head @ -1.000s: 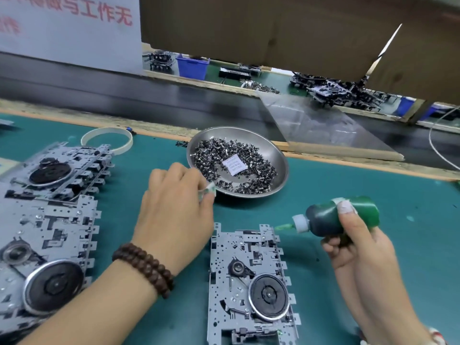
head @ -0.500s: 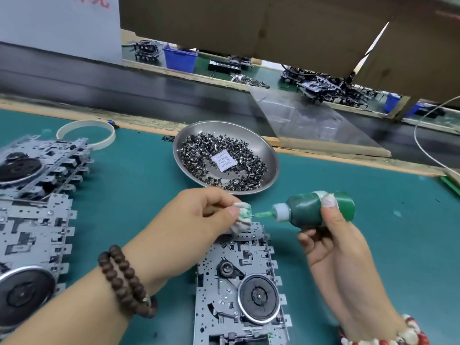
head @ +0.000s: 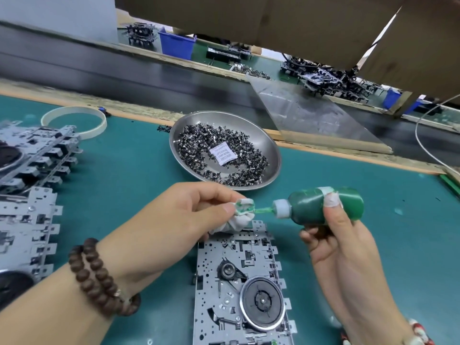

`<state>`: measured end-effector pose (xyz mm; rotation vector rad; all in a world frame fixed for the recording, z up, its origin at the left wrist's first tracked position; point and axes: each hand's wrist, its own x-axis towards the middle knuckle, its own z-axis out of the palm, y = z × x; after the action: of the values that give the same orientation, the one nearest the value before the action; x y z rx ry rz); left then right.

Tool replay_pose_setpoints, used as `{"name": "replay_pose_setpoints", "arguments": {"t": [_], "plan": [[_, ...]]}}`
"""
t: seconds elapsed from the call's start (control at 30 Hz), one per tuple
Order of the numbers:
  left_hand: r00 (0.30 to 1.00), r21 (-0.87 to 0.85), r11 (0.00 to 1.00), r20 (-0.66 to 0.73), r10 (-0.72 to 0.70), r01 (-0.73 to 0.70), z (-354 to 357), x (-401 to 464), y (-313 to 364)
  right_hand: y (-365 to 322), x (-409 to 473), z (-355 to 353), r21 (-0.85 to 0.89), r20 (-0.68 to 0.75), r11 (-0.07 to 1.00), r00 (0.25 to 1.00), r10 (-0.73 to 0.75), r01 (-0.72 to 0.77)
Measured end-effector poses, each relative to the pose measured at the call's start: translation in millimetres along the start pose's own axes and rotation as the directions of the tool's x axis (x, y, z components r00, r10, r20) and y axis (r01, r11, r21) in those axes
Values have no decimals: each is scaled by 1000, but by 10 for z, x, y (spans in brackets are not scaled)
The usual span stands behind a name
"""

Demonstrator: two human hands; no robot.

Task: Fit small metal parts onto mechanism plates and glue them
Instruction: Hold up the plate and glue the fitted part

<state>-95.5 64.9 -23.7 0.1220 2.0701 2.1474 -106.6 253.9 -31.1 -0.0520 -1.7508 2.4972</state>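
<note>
Green mat (head: 139, 175); glue bottle (head: 323, 207) gripped in right hand (head: 341, 242), nozzle at part-pinching left hand (head: 174, 220).

A grey mechanism plate (head: 239, 290) lies flat below a steel dish (head: 270, 151) heaped with small metal parts (head: 199, 143).

Green bench (head: 139, 175) bears mechanism plates (head: 239, 282), parts dish (head: 271, 150) and white ring (head: 74, 122).

Single head-worn wide-angle view, angled forward and down over a green work mat (head: 129, 170). Close on left hand (head: 174, 227) and right hand (head: 343, 247) at centre frame, mechanism plate (head: 239, 282) just below. Farther up, steel dish (head: 273, 150), then conveyor belt (head: 124, 70) across the background. No second view.
</note>
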Motion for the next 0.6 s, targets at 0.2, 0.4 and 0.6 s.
{"name": "replay_pose_setpoints", "arguments": {"t": [0.2,0.4,0.6], "plan": [[998,-72,997,-54,6,-10,-51,28,-48,-14,-2,-38,6,-12,1000,1000,-22,22],[936,-316,943,-353,-18,-101,-185,129,-60,-36,-31,-131,-139,0,978,988,-155,154],[827,53,990,-546,139,-131,-199,160,-173,-55,-52,-175,-263,63,922,958,-279,286]]}}
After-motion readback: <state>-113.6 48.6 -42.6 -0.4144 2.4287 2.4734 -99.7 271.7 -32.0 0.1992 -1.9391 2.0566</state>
